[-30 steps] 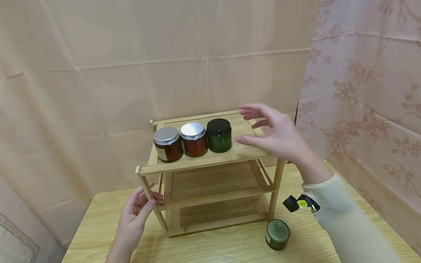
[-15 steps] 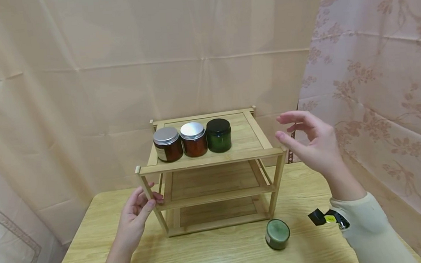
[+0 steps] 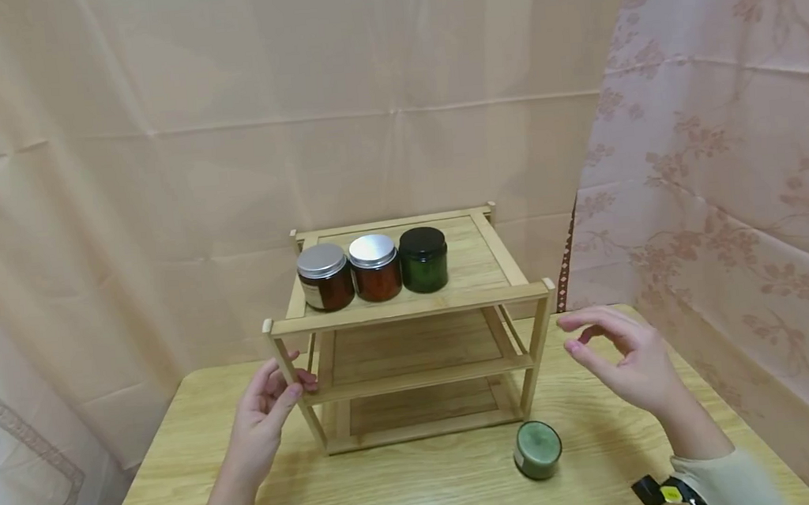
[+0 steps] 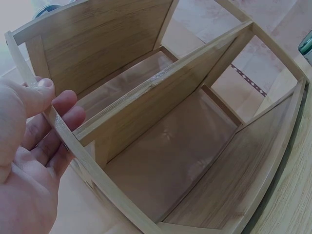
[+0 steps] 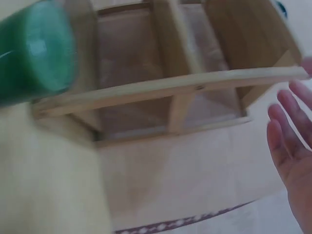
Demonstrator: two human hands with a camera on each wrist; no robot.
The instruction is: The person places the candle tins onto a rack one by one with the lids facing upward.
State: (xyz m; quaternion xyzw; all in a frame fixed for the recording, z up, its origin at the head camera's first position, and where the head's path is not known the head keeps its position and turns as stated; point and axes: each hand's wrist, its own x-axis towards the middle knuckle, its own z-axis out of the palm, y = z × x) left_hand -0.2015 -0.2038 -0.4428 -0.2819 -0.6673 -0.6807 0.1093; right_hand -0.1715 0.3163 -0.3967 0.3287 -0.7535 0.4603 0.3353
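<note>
A three-tier wooden shelf rack (image 3: 409,309) stands on the table. My left hand (image 3: 259,422) grips its front left post, thumb in front and fingers curled behind, as the left wrist view shows at the post (image 4: 68,136). To the right of the rack, my right hand (image 3: 630,357) hangs in the air with relaxed, bent fingers and holds nothing. On the top shelf stand two amber jars with silver lids, the left jar (image 3: 326,278) and the middle jar (image 3: 376,268), and a green jar (image 3: 424,260) with a black lid. A lidless-looking green jar (image 3: 537,450) sits on the table at the rack's front right.
The wooden table (image 3: 409,490) reaches out in front of the rack and to both sides. Behind it hangs a beige curtain (image 3: 338,131), and a floral curtain (image 3: 734,179) hangs on the right. The two lower shelves (image 3: 419,350) hold no jars.
My right hand has moved from beside the jars on the top shelf rightward and down, off the rack. My left hand stays on the post, and the jars keep their places.
</note>
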